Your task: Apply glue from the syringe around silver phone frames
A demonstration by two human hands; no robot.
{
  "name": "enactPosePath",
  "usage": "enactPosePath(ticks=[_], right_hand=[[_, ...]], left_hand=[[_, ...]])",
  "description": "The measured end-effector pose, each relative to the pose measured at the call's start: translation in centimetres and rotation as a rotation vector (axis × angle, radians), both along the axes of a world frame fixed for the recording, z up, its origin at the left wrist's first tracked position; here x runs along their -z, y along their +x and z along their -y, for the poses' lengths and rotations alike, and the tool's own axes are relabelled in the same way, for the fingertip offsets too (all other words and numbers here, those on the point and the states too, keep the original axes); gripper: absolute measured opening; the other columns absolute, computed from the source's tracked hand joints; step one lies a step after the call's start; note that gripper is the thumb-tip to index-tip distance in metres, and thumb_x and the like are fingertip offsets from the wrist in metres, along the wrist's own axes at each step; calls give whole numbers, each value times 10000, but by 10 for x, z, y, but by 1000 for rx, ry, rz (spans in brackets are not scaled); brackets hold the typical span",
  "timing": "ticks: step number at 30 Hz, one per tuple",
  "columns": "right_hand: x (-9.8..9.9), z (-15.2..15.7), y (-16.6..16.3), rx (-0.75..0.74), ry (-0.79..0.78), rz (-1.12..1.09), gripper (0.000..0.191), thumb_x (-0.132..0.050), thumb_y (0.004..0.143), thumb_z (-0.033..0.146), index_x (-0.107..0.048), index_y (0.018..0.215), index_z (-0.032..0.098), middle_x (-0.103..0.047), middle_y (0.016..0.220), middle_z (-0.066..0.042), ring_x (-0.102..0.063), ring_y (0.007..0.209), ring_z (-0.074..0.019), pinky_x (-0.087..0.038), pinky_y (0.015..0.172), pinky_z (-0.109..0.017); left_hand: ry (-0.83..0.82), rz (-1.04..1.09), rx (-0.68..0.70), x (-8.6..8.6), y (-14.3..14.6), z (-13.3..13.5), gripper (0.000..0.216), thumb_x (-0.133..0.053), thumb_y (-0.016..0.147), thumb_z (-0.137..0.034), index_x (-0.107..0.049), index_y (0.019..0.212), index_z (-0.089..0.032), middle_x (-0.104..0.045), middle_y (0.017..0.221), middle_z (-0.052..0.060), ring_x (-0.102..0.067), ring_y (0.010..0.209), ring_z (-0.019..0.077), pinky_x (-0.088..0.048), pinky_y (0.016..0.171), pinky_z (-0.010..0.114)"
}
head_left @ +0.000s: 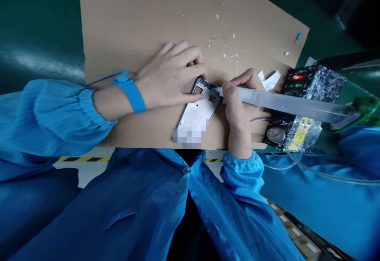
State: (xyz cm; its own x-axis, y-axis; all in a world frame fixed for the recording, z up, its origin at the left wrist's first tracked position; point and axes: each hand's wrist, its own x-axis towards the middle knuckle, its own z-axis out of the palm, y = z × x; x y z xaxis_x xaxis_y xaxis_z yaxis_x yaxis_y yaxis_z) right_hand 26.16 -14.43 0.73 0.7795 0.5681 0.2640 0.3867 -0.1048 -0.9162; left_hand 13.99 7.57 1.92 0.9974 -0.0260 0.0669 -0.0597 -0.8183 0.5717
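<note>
A silver phone frame (pixel 199 110) lies on a brown cardboard sheet (pixel 142 19). My left hand (pixel 170 75) rests on the frame's upper left corner, fingers curled and pressing it down; a blue wrist strap (pixel 130 92) circles that wrist. My right hand (pixel 240 102) grips a long translucent dispensing syringe (pixel 285 103) like a pen. Its blue tip (pixel 214 89) touches the frame's top edge near a small square cut-out.
A black control box (pixel 293 106) with a red light, a green light and a round gauge stands at the right, wrapped in plastic. A clear hose (pixel 299 162) runs from it. White glue specks and a crumpled white scrap (pixel 270 79) lie on the cardboard. Green bench surface (pixel 38 27) surrounds it.
</note>
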Motion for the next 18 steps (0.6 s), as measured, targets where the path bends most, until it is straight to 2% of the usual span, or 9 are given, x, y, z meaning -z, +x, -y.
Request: enactPosePath(ticks=[3,8,18], right_hand=[[2,1,0,7,-23,11,537,-902,1020,715,-608,868,292,-529,641,69,-414,502,-145,-316,503,-327],[4,3,0,18,-76,-8,557,-851,1027,782,-606,886,301,-512,668,64,-511,543,-173,-517,573,-364],[-3,-1,-2,-14,-36,-1,543,-894,1037,712,-599,873,286,-542,648,62,-440,506,-142,-338,503,-326]], left_hand=[[20,-4,6,0,0,0,445,-794,1027,-553,-756,1326,-225,-724,1436,130,-621,1388,410,-472,1180,589],[27,-17,8,-3,0,1,425,-807,1023,-506,-755,1326,-213,-720,1438,137,-610,1383,402,-466,1177,578],[46,16,19,0,1,1,450,-824,1016,-514,-766,1317,-185,-716,1430,140,-621,1363,406,-476,1158,580]])
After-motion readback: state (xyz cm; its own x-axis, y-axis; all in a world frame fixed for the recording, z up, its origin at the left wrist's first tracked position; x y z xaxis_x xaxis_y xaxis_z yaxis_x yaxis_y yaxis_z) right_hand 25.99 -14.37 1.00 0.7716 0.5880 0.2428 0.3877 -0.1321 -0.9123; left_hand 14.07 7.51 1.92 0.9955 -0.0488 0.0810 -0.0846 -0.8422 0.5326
